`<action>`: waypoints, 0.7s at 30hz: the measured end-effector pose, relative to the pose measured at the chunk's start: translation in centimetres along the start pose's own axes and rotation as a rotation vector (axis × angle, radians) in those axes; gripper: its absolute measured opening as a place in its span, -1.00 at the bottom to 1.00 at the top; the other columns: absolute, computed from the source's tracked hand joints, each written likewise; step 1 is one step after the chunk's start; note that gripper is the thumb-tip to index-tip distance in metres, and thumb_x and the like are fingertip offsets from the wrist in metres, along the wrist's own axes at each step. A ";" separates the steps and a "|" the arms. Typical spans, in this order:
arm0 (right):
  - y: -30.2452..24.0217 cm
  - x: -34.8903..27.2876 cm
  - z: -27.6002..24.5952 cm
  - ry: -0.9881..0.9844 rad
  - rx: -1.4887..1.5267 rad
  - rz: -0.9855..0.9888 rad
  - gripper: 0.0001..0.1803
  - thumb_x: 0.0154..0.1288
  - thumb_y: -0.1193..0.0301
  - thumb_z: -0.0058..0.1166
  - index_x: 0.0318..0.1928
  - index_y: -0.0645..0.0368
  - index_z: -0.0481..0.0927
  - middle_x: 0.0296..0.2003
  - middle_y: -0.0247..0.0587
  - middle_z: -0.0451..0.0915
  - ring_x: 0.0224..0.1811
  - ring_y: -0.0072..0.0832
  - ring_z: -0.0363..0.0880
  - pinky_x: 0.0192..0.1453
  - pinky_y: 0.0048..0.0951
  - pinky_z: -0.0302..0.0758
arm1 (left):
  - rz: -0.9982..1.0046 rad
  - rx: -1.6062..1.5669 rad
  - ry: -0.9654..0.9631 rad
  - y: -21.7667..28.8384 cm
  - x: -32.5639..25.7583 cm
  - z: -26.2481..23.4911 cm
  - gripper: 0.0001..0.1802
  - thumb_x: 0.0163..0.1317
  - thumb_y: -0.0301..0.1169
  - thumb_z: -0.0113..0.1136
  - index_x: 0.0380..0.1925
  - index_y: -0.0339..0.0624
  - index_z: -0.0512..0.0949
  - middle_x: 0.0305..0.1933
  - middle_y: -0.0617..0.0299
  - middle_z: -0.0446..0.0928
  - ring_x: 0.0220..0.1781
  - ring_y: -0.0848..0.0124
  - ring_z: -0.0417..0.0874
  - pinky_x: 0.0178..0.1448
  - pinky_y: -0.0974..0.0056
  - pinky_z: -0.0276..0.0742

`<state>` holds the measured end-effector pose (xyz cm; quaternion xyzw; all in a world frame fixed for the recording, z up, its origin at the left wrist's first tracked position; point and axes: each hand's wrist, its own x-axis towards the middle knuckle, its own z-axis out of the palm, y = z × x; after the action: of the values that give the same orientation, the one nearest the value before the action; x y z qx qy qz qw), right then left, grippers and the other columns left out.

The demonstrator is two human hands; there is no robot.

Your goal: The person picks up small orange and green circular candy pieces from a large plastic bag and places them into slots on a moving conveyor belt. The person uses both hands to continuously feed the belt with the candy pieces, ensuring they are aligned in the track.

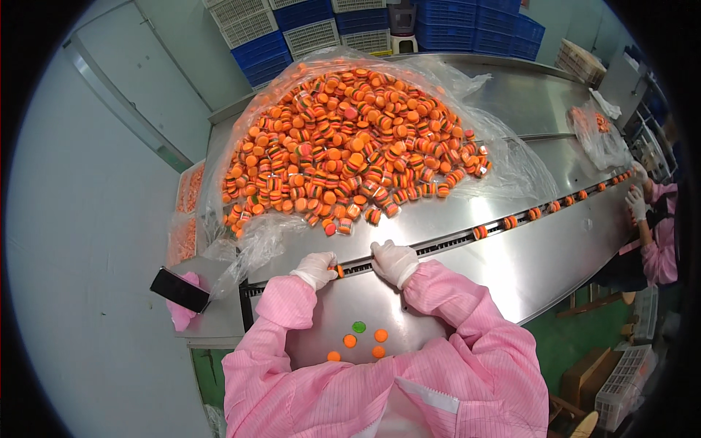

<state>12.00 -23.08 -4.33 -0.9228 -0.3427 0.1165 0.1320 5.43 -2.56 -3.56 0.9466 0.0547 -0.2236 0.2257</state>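
Note:
My left hand, in a white glove, is closed with its fingertips on an orange, layered burger-shaped candy at the conveyor slot. Further right along the same dark chain conveyor, my right hand, also gloved, is curled closed; anything inside its fingers is hidden. Beyond both hands rises a large heap of burger-shaped candies on a clear plastic sheet. Several loose orange discs and one green disc lie on the steel table close to my body.
Spaced candies sit along the conveyor toward the right. There, a co-worker's gloved hands are at the line, beside a plastic bag. A phone rests on pink cloth at left. Stacked crates stand behind.

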 end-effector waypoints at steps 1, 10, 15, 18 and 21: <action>0.2 -0.1 -0.2 0.013 -0.052 -0.002 -0.72 0.14 0.18 -0.04 -0.26 0.11 0.40 -0.35 0.04 0.47 -0.41 -0.08 0.54 -0.33 -0.14 0.49 | -0.029 0.032 -0.007 0.9 -0.2 -0.6 -0.65 -0.09 -0.35 0.25 -0.26 -0.13 0.42 -0.35 0.07 0.51 -0.24 0.13 0.53 -0.12 0.19 0.43; 3.4 7.3 1.4 0.408 -0.030 -0.089 -0.82 0.14 0.34 -0.05 -0.24 0.07 0.40 -0.41 -0.04 0.48 -0.38 -0.16 0.56 -0.39 -0.17 0.49 | 0.111 0.179 0.621 5.1 5.3 0.7 -0.69 0.06 -0.22 0.13 -0.21 -0.08 0.43 -0.26 0.01 0.41 -0.24 0.07 0.54 -0.20 0.07 0.51; 2.6 6.6 0.1 0.319 -0.065 -0.108 -0.81 0.18 0.35 -0.12 -0.17 0.03 0.41 -0.43 -0.05 0.50 -0.34 -0.16 0.56 -0.32 -0.18 0.49 | 0.027 0.250 0.503 4.2 6.7 0.8 -0.66 0.03 -0.24 0.14 -0.18 -0.04 0.42 -0.26 -0.03 0.42 -0.24 0.06 0.55 -0.18 0.09 0.50; 3.1 6.5 -0.5 0.260 0.048 -0.131 -0.76 0.17 0.33 -0.10 -0.13 0.04 0.41 -0.40 -0.04 0.52 -0.30 -0.15 0.55 -0.26 -0.19 0.48 | 0.013 0.223 0.428 4.5 5.8 -0.1 -0.66 0.03 -0.26 0.12 -0.16 -0.04 0.42 -0.24 -0.03 0.42 -0.22 0.03 0.54 -0.16 0.07 0.49; 2.4 5.6 -2.2 0.125 0.239 -0.094 -0.74 0.11 0.32 -0.04 -0.17 0.08 0.46 -0.35 -0.02 0.55 -0.26 -0.11 0.54 -0.18 -0.19 0.46 | 0.121 0.072 0.464 3.5 4.2 -0.1 -0.69 0.03 -0.30 0.13 -0.20 -0.06 0.41 -0.28 0.02 0.40 -0.23 0.07 0.51 -0.13 0.10 0.44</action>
<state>18.28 -21.46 -3.80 -0.8889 -0.3604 0.0924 0.2672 9.93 -5.58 -3.94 0.9816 0.0403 0.0122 0.1864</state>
